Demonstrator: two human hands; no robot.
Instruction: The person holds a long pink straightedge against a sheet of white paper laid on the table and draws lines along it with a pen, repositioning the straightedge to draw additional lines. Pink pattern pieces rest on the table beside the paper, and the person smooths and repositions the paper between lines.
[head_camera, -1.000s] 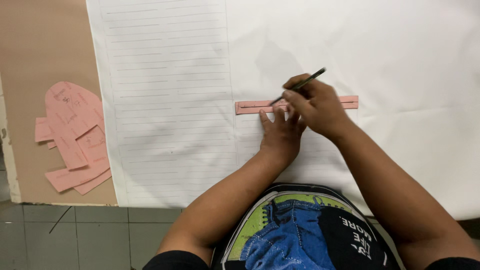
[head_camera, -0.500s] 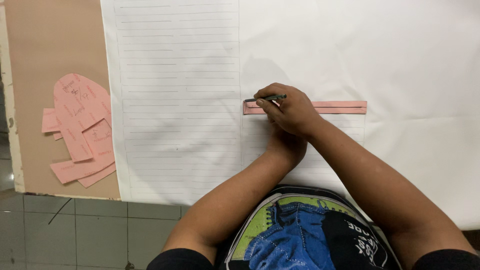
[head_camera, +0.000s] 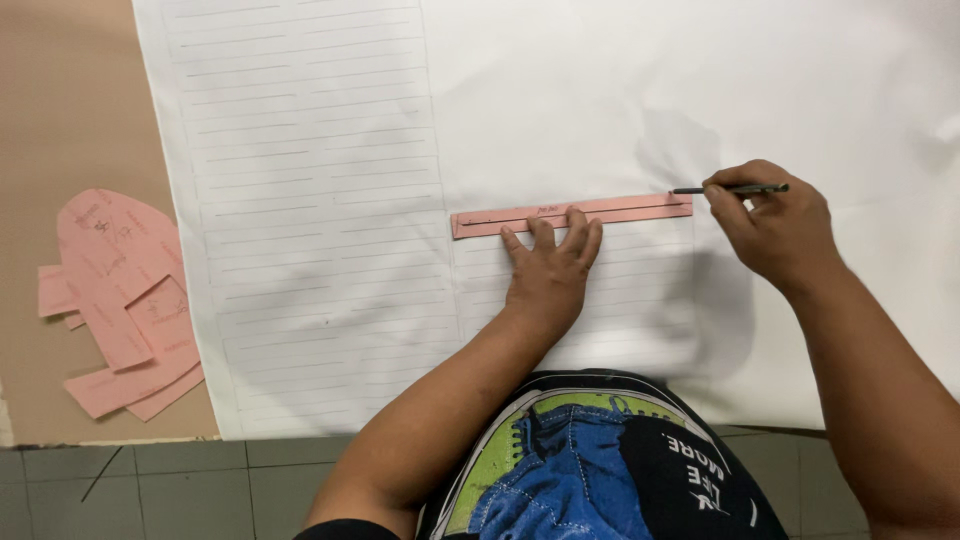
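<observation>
Marking along a pink strip on a white sheet.
The left hand (head_camera: 548, 268) lies flat, fingertips pressing the pink strip (head_camera: 570, 214) onto the lined white sheet (head_camera: 320, 200). The right hand (head_camera: 775, 222) grips a pen (head_camera: 728, 189), its tip at the strip's right end. A pile of pink cut-outs (head_camera: 115, 295) lies well apart on the brown tabletop (head_camera: 70, 100).

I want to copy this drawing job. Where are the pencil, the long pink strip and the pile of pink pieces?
pencil (head_camera: 730, 189), head view, mid shaft.
long pink strip (head_camera: 640, 208), head view, right half.
pile of pink pieces (head_camera: 110, 260), head view, top piece.
</observation>
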